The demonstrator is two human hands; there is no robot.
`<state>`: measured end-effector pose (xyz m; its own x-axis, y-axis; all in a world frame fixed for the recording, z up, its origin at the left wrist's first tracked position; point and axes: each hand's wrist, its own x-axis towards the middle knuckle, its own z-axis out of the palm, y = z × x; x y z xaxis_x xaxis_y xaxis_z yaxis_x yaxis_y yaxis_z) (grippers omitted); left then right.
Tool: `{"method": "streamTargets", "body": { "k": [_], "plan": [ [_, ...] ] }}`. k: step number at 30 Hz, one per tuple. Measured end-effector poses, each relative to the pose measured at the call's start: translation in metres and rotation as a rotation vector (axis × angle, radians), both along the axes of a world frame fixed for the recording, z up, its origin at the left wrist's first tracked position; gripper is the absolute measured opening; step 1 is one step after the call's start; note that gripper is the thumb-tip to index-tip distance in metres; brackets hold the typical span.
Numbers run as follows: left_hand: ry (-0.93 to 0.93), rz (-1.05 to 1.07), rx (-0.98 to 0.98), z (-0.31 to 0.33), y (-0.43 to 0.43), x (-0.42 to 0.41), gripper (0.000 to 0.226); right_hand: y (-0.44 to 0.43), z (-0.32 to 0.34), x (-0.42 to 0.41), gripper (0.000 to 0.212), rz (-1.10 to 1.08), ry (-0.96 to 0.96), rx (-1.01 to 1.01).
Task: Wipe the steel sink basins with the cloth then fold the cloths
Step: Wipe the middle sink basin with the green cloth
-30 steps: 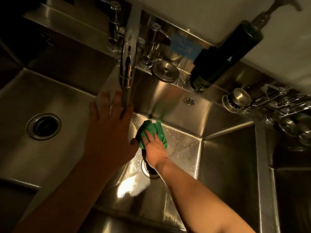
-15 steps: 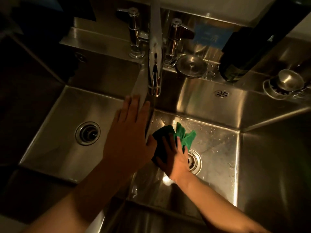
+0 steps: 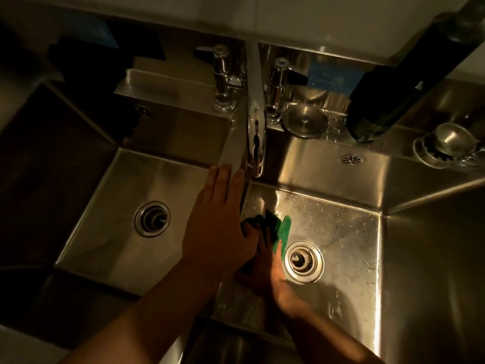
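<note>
Two steel basins lie side by side: the left basin [image 3: 110, 206] with its drain [image 3: 152, 219], and the right basin [image 3: 341, 232] with its drain [image 3: 303, 261]. My left hand [image 3: 217, 219] rests flat on the divider [image 3: 231, 151] between them, fingers spread, holding nothing. Down in the right basin, my right hand [image 3: 265, 269] presses a green cloth [image 3: 280, 229] against the floor near the divider wall, just left of the drain. Part of the cloth is hidden under my left hand.
The faucet spout [image 3: 256, 132] hangs over the divider, with two tap handles behind it. A round steel lid [image 3: 305, 120], a dark bottle [image 3: 393, 82] and a steel strainer [image 3: 446, 145] sit on the back ledge. A dark counter borders the left basin.
My right hand and the green cloth have slid from the basin's far wall toward me, to beside the drain. My left hand has stayed on the divider. My view has shifted over both basins.
</note>
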<state>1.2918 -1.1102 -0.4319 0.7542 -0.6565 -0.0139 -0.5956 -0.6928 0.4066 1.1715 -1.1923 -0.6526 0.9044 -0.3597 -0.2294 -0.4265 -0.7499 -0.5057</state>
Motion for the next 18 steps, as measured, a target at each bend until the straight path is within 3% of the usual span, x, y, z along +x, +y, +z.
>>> {"method": "streamTargets", "body": {
  "k": [3,7,13,18],
  "plan": [
    [0.013,-0.001,-0.01,0.003,0.0,0.002,0.097,0.008,-0.001,-0.015,0.104,0.042,-0.03,-0.044],
    [0.032,-0.028,-0.041,0.0,0.002,0.002,0.098,0.009,-0.007,-0.016,0.103,0.231,0.338,-0.194],
    [0.118,-0.111,-0.107,0.005,0.015,0.004,0.093,0.006,0.007,-0.009,0.098,0.209,0.424,-0.161],
    [0.075,-0.207,-0.075,0.005,0.042,-0.006,0.088,0.017,0.013,-0.006,0.094,0.181,0.464,-0.19]
  ]
}}
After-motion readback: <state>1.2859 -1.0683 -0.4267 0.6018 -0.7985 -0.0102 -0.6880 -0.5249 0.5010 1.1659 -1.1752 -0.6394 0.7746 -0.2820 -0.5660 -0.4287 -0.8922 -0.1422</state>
